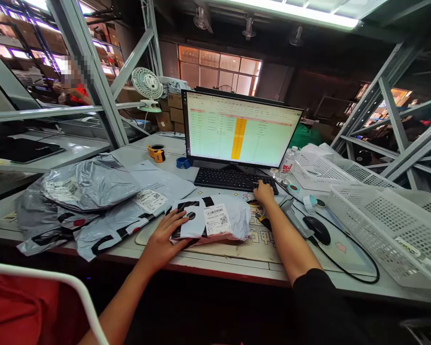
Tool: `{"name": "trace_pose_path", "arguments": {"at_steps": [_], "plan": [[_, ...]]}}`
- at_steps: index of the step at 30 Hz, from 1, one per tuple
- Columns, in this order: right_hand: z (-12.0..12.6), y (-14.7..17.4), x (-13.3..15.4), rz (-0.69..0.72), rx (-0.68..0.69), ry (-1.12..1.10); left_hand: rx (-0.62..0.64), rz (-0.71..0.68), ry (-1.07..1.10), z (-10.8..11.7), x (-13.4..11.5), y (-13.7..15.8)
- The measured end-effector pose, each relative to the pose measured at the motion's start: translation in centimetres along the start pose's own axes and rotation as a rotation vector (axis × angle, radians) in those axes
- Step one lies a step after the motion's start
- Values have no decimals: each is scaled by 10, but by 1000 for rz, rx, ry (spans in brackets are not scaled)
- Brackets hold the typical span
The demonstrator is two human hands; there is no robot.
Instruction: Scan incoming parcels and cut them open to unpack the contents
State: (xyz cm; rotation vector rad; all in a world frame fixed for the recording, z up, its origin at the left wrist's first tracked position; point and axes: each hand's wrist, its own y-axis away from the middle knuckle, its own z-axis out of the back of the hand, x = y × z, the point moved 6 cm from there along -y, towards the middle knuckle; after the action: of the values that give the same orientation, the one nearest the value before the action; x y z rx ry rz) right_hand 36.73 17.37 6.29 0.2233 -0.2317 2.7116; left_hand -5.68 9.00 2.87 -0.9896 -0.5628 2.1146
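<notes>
My left hand (165, 239) lies on the left end of a grey plastic mailer parcel (239, 218), its fingers stretched over the top and the thumb along the near side. A white shipping label (216, 219) with a barcode and a square code faces up on the parcel. At the right end of the black keyboard (230, 178), my right hand (264, 192) rests with its fingertips on the keys, holding nothing. Behind the keyboard, the monitor (211, 129) shows a spreadsheet with one orange column. Left of my left hand, more grey mailers (93, 184) are heaped, some with labels.
On the right are a black mouse (318, 230), a grey handheld scanner (296, 218) with its cable, and white perforated baskets (388, 225). A clear bottle (287, 163) stands beside the monitor. Tape rolls, one orange (156, 153) and one blue (183, 163), lie left. A fan (147, 86) is behind.
</notes>
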Motion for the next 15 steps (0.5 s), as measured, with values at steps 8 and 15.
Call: {"name": "trace_pose_path", "arguments": {"at_steps": [8,15], "plan": [[17,1,22,113,52,-1,-6,-29,-14,-1,1,4],[27,99,-8,217,74,-52,-108,55,21,9,3,10]]}}
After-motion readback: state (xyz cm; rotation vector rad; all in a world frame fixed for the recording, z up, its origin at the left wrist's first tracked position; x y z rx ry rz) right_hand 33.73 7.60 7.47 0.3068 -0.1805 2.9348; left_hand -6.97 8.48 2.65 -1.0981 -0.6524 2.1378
